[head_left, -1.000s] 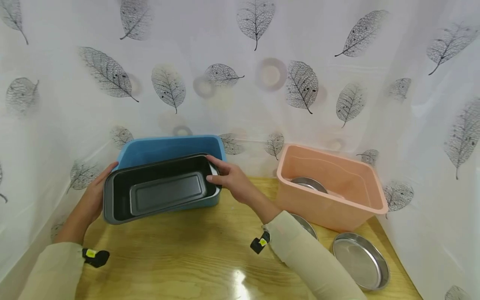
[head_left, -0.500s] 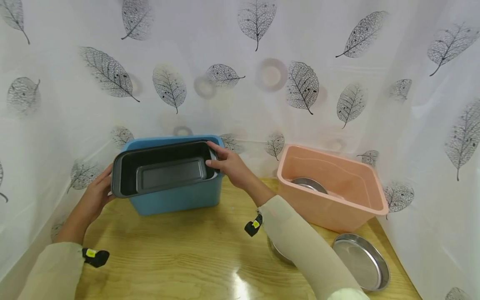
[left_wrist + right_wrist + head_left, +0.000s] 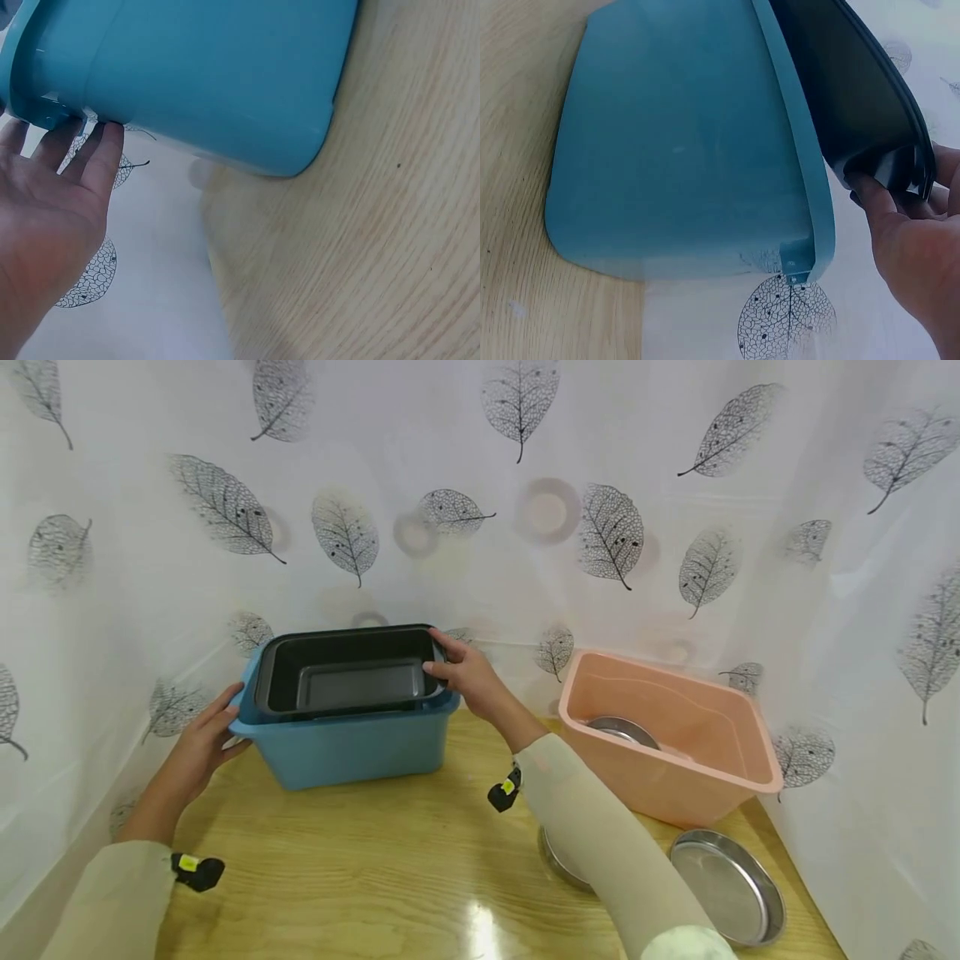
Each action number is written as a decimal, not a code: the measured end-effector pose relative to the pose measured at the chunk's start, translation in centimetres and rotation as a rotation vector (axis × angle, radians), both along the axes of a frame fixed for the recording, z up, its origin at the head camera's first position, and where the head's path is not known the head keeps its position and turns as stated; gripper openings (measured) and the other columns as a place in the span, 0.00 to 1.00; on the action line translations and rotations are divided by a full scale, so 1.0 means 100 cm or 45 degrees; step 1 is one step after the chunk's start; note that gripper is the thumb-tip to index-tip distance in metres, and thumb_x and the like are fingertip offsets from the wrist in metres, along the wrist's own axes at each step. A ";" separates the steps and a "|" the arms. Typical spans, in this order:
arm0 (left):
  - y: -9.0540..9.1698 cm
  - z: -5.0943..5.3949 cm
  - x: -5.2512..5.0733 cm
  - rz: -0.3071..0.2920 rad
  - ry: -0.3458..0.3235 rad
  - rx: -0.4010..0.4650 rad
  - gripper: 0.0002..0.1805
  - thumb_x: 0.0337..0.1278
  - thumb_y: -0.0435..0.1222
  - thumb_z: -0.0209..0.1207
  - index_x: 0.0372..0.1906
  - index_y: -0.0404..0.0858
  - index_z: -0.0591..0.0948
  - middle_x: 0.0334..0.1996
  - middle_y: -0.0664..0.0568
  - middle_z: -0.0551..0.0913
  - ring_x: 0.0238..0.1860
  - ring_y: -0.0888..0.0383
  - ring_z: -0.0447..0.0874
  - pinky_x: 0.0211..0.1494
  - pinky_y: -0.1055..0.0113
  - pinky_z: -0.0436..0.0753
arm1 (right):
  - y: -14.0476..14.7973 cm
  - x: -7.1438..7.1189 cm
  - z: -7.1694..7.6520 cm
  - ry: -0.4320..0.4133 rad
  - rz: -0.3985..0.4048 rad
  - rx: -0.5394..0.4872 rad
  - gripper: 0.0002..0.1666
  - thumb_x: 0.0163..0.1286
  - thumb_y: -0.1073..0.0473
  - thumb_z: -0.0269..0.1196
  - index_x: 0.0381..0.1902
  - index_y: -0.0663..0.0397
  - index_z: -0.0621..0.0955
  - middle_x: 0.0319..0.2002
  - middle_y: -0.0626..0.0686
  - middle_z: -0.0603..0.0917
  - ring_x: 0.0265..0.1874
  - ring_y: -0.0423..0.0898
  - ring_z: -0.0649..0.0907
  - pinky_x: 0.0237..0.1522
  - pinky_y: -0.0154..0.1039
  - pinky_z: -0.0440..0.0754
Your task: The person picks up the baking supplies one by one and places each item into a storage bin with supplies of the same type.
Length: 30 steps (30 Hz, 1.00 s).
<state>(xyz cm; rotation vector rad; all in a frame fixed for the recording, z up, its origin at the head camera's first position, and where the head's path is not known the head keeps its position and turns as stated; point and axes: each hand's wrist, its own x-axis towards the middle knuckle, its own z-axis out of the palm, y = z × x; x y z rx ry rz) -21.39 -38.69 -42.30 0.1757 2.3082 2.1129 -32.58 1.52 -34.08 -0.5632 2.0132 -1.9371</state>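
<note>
A dark loaf pan (image 3: 360,685) sits partly down in the mouth of a blue plastic bin (image 3: 352,752), its right end raised above the bin's rim. My right hand (image 3: 474,681) pinches the pan's right end; the right wrist view shows the thumb on the inner wall and the fingers (image 3: 949,161) behind the rim. At the bin's left end, my left hand (image 3: 198,747) touches the blue rim with fairly straight fingers (image 3: 101,161), apart from the pan. The bin's inside below the pan is hidden.
A pink bin (image 3: 660,777) stands at the right with a round metal pan (image 3: 624,731) inside. Another round metal pan (image 3: 727,889) lies in front of it. One more metal pan (image 3: 562,864) is partly hidden by my right sleeve. A leaf-print curtain (image 3: 480,568) hangs behind.
The loaf pan has moved away from me and over the blue bin, its left end lowered into it. My left hand has let go of the pan and is at the bin's rim.
</note>
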 end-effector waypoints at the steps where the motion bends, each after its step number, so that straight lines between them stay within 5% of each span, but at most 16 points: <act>1: 0.000 0.000 0.000 0.002 0.002 -0.005 0.35 0.81 0.50 0.41 0.82 0.57 0.40 0.83 0.47 0.33 0.79 0.35 0.32 0.51 0.82 0.79 | -0.001 -0.002 -0.001 0.004 -0.005 0.007 0.38 0.75 0.62 0.61 0.77 0.33 0.64 0.73 0.54 0.71 0.37 0.46 0.74 0.36 0.42 0.66; 9: 0.000 0.000 0.000 0.021 0.018 -0.037 0.35 0.81 0.49 0.41 0.82 0.56 0.41 0.83 0.47 0.35 0.78 0.33 0.33 0.50 0.83 0.79 | -0.015 -0.015 -0.006 0.015 0.000 0.078 0.39 0.75 0.62 0.62 0.78 0.36 0.63 0.73 0.55 0.70 0.51 0.42 0.80 0.48 0.41 0.77; 14: 0.002 0.000 0.000 0.040 0.015 -0.033 0.35 0.81 0.49 0.42 0.82 0.55 0.42 0.83 0.46 0.36 0.78 0.33 0.33 0.49 0.83 0.79 | -0.021 -0.020 -0.009 0.047 0.001 0.180 0.39 0.74 0.60 0.63 0.78 0.35 0.63 0.75 0.55 0.67 0.53 0.46 0.78 0.46 0.44 0.77; 17: 0.003 0.000 0.000 0.044 0.017 -0.024 0.35 0.81 0.49 0.42 0.82 0.56 0.42 0.82 0.44 0.34 0.78 0.32 0.33 0.49 0.83 0.79 | -0.025 -0.025 -0.012 0.057 -0.004 0.223 0.39 0.73 0.58 0.64 0.78 0.32 0.64 0.77 0.54 0.64 0.65 0.47 0.75 0.56 0.46 0.80; 30: 0.004 0.000 -0.001 0.058 0.001 -0.055 0.35 0.81 0.50 0.41 0.82 0.59 0.41 0.82 0.41 0.31 0.77 0.30 0.32 0.47 0.84 0.78 | -0.040 -0.030 -0.015 0.029 -0.027 0.274 0.41 0.73 0.59 0.64 0.79 0.37 0.63 0.80 0.51 0.58 0.77 0.52 0.63 0.69 0.53 0.73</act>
